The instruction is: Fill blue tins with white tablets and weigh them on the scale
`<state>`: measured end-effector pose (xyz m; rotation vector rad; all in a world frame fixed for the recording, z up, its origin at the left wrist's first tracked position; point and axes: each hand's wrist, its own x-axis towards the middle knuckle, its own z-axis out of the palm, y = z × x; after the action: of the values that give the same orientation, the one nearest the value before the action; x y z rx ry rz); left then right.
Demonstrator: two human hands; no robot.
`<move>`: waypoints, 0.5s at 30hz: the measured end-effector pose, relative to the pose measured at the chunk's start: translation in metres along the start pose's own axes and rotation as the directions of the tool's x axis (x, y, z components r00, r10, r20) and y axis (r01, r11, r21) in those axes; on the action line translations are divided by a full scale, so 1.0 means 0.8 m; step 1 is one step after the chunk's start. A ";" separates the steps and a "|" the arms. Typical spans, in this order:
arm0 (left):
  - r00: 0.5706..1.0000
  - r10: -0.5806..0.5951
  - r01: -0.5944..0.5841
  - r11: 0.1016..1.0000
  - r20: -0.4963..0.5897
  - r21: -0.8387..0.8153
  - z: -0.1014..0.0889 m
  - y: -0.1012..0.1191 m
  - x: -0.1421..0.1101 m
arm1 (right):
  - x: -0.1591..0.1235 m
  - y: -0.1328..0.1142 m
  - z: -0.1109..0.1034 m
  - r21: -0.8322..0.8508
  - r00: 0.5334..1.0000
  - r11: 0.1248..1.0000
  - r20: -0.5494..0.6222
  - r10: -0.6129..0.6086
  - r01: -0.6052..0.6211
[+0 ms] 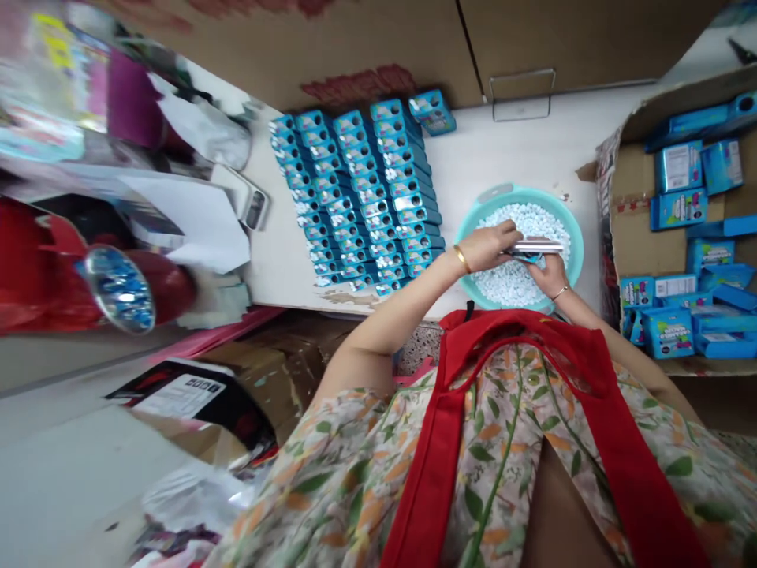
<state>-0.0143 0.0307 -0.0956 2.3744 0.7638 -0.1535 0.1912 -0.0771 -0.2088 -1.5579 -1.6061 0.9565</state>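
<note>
Over a turquoise basin (578, 237) of small white pellets (509, 288), my two hands come together around a small flat box (537, 247). Pale edges face up on it, with a bit of blue showing beneath. My left hand (492, 246), gold bangle at the wrist, has its fingers bent and closed at the box's left end. From the right, my right hand (550, 274) grips the other end, with a thin bracelet below it. The fingers partly hide the box. Left of the basin stand rows of small blue boxes (360, 197) with round dark holes in their ends.
A single blue box (433, 112) lies behind the rows. On the right, a cardboard carton (635, 177) holds many blue packs (668, 331). A phone (254, 207), papers (195, 213) and a red container with shiny blue pieces (127, 290) are on the left. Cardboard (378, 47) walls the back.
</note>
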 end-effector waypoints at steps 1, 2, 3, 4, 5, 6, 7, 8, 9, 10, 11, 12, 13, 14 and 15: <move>1.000 0.005 -0.005 1.000 0.010 -0.001 0.001 -0.009 0.005 | 0.005 -0.006 0.001 0.003 1.000 1.000 -0.002 -0.005 0.005; 1.000 -0.004 0.004 1.000 -0.009 -0.001 -0.001 -0.020 0.008 | 0.012 -0.010 0.000 -0.009 1.000 1.000 -0.017 -0.005 0.005; 0.998 -0.020 0.020 1.000 -0.055 -0.006 -0.006 -0.032 0.010 | 0.020 -0.011 -0.003 -0.038 0.999 0.999 -0.043 -0.002 0.000; 0.991 -0.047 0.045 0.999 -0.122 -0.014 -0.014 -0.048 0.012 | 0.029 -0.010 -0.009 -0.083 0.997 0.997 -0.071 -0.002 -0.004; 0.977 -0.085 0.082 0.996 -0.196 -0.024 -0.023 -0.066 0.013 | 0.039 -0.007 -0.018 -0.137 0.995 0.991 -0.096 -0.005 -0.008; 0.955 -0.131 0.126 0.991 -0.268 -0.036 -0.033 -0.088 0.015 | 0.048 -0.001 -0.028 -0.192 0.993 0.981 -0.115 -0.008 -0.014; 0.926 -0.180 0.173 0.984 -0.330 -0.050 -0.042 -0.114 0.017 | 0.056 0.007 -0.039 -0.240 0.992 0.970 -0.124 -0.005 -0.025; 0.895 -0.232 0.224 0.972 -0.382 -0.065 -0.050 -0.141 0.019 | 0.063 0.017 -0.050 -0.276 0.992 0.960 -0.125 0.008 -0.042; 0.862 -0.284 0.275 0.958 -0.420 -0.082 -0.056 -0.169 0.023 | 0.067 0.027 -0.060 -0.298 0.992 0.952 -0.124 0.033 -0.069; 0.832 -0.335 0.324 0.940 -0.443 -0.102 -0.060 -0.198 0.027 | 0.068 0.037 -0.069 -0.301 0.990 0.948 -0.118 0.072 -0.105; 0.805 -0.385 0.371 0.921 -0.451 -0.123 -0.061 -0.225 0.032 | 0.067 0.046 -0.075 -0.288 0.986 0.946 -0.111 0.123 -0.150; 0.785 -0.430 0.413 0.900 -0.446 -0.140 -0.060 -0.250 0.038 | 0.062 0.053 -0.080 -0.257 0.978 0.945 -0.101 0.182 -0.202; 0.770 -0.470 0.448 0.880 -0.432 -0.157 -0.057 -0.272 0.043 | 0.055 0.058 -0.082 -0.212 0.966 0.943 -0.091 0.241 -0.255; 0.759 -0.503 0.478 0.862 -0.413 -0.170 -0.054 -0.291 0.049 | 0.046 0.061 -0.082 -0.158 0.953 0.940 -0.085 0.292 -0.302; 0.750 -0.532 0.503 0.845 -0.392 -0.184 -0.050 -0.305 0.054 | 0.037 0.062 -0.081 -0.102 0.940 0.936 -0.087 0.330 -0.337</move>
<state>-0.1186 0.2303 -0.2070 2.0873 1.6151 0.1800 0.2707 -0.0448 -0.2208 -1.9671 -1.3948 0.9865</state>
